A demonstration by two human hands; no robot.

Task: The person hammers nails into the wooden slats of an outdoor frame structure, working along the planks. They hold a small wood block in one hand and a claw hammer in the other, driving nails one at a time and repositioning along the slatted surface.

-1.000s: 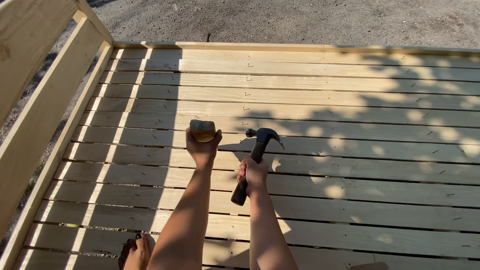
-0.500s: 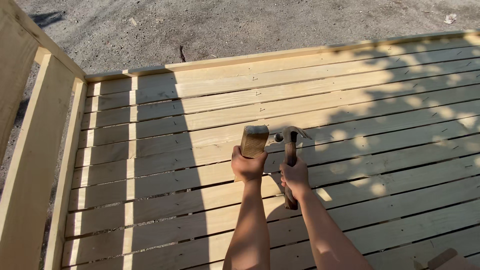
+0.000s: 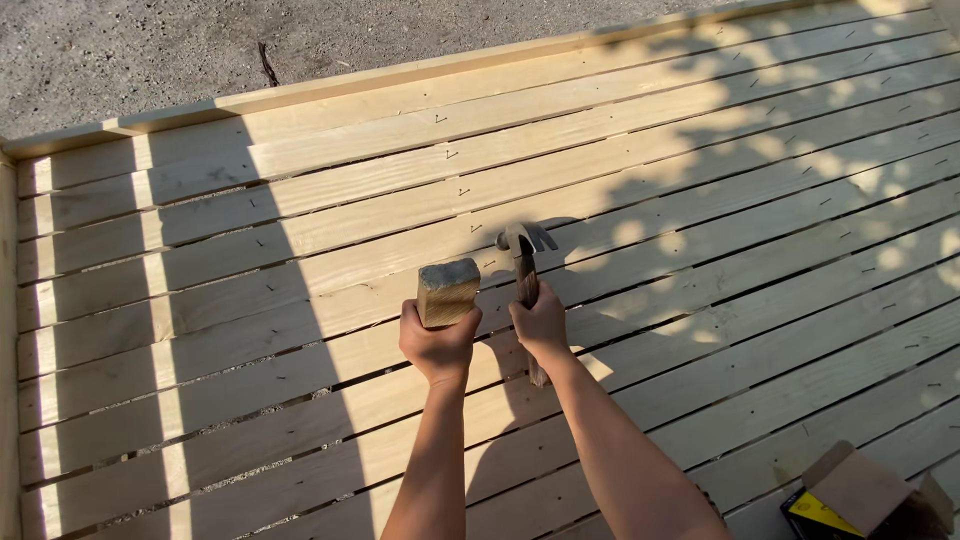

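Two hands are being held out side by side over the middle of the frame, above a deck of pale wooden slats. A short block of wood is being gripped in the left hand; the fingers are being wrapped fully around its lower part, so that only the squared upper end is being shown above the fist. Just to the right of it, a claw hammer is being clenched in the right hand, the fist being closed tight around the handle, with the metal head being held above the knuckles and the butt of the handle being left sticking out below the wrist. Block and hammer are being kept near each other but apart. Rows of small nails are being seen along the slats, and long bars of shadow and dappled leaf shade are being cast across them. At the upper left of the frame, gravel ground is being shown beyond the deck's edge board. In the lower right corner, an opened cardboard box is being seen resting on the slats.
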